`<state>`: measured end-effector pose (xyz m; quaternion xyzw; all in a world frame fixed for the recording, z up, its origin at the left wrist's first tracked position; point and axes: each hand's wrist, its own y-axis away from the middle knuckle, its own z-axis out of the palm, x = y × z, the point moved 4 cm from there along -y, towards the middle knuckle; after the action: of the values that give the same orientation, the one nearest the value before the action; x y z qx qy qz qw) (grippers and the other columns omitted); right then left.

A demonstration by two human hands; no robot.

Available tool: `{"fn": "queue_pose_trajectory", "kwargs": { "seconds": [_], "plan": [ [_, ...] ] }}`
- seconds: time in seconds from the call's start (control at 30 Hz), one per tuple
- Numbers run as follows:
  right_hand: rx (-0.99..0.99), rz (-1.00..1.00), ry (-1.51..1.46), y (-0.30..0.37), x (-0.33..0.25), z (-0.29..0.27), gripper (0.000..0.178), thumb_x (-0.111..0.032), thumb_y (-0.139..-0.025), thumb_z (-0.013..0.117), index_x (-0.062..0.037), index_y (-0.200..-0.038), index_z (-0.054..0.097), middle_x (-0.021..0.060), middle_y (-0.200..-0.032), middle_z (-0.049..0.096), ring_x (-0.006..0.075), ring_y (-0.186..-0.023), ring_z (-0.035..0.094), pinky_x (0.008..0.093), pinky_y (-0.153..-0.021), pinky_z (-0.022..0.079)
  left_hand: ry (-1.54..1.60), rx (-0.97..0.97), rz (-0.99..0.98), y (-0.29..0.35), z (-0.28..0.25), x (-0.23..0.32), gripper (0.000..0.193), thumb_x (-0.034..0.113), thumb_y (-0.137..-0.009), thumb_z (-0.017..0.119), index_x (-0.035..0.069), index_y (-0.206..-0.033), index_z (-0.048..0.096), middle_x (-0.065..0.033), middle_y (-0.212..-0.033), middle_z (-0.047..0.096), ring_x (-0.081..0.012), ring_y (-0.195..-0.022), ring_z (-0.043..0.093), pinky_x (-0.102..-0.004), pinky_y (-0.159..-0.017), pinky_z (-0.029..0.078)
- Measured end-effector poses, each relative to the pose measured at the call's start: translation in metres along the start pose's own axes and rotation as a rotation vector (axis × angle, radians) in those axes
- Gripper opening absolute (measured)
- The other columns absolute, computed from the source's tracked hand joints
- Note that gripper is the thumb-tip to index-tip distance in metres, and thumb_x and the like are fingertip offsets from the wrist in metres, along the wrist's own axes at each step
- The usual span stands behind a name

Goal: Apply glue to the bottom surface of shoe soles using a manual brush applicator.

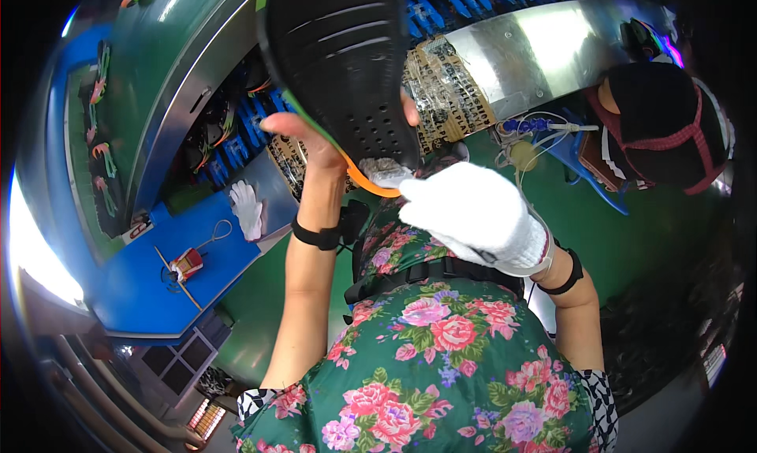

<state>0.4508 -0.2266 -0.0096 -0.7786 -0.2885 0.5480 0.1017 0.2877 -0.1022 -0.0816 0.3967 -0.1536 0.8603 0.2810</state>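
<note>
Left hand [315,147], bare, holds black shoe-shaped piece [335,55] with green and orange edge, raised in front of flowered garment [441,327]. Right hand [473,216], gloved in white, is curled at its heel end; cannot tell if gripping. Another white glove [247,209] lies at edge of blue tabletop [142,287].

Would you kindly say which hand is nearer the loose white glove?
Left. In view, the left hand is above and right of the loose white glove; the right hand, farther right.
</note>
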Motion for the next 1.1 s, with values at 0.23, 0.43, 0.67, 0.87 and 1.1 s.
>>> {"fn": "queue_pose_trajectory", "kwargs": {
  "seconds": [0.23, 0.43, 0.67, 0.87, 1.1],
  "plan": [
    [-0.020, 0.026, -0.007, 0.003, 0.003, -0.006, 0.030, -0.005, -0.075, 0.081, -0.0062, -0.105, 0.078, 0.0115, -0.106, 0.076, 0.0275, -0.085, 0.072, 0.0363, -0.073, 0.056, -0.083, -0.130, -0.199, 0.004, 0.006, -0.008, 0.136, 0.101, -0.058, 0.041, -0.011, -0.135, 0.049, -0.0215, -0.103, 0.070, -0.0277, -0.083, 0.074, -0.0394, -0.072, 0.064],
    [-0.129, -0.143, -0.173, 0.003, 0.003, 0.011, 0.032, -0.004, -0.079, 0.076, -0.0092, -0.111, 0.074, 0.0098, -0.109, 0.075, 0.0267, -0.083, 0.069, 0.0344, -0.067, 0.057, -0.234, -0.110, -0.330, 0.006, -0.001, -0.006, 0.130, 0.096, -0.062, 0.048, -0.008, -0.140, 0.044, -0.0218, -0.109, 0.069, -0.0277, -0.084, 0.075, -0.0393, -0.074, 0.066],
    [-0.213, -0.109, 0.053, 0.005, 0.009, 0.010, 0.040, -0.006, -0.076, 0.078, -0.0095, -0.115, 0.074, 0.0089, -0.106, 0.074, 0.0246, -0.083, 0.068, 0.0348, -0.070, 0.056, -0.188, -0.191, -0.394, 0.003, -0.008, -0.011, 0.117, 0.090, -0.073, 0.048, -0.003, -0.143, 0.044, -0.0179, -0.116, 0.069, -0.0261, -0.092, 0.075, -0.0375, -0.080, 0.065],
    [-0.224, -0.099, 0.082, 0.001, 0.015, 0.010, 0.035, -0.005, -0.079, 0.078, -0.0113, -0.113, 0.075, 0.0074, -0.102, 0.074, 0.0257, -0.082, 0.066, 0.0356, -0.068, 0.055, -0.320, -0.052, -0.562, 0.007, -0.022, -0.019, 0.117, 0.092, -0.075, 0.037, 0.000, -0.145, 0.045, -0.0197, -0.116, 0.068, -0.0301, -0.093, 0.072, -0.0419, -0.081, 0.063],
    [0.359, 0.338, -0.097, -0.009, 0.032, -0.034, 0.021, 0.003, -0.079, 0.079, -0.0009, -0.100, 0.078, 0.0117, -0.098, 0.077, 0.0220, -0.088, 0.074, 0.0330, -0.081, 0.057, 0.692, -0.112, -0.342, 0.018, -0.003, -0.042, 0.088, 0.069, -0.103, 0.019, -0.003, -0.146, 0.044, -0.0274, -0.127, 0.064, -0.0386, -0.111, 0.068, -0.0484, -0.099, 0.056]
  ]
}}
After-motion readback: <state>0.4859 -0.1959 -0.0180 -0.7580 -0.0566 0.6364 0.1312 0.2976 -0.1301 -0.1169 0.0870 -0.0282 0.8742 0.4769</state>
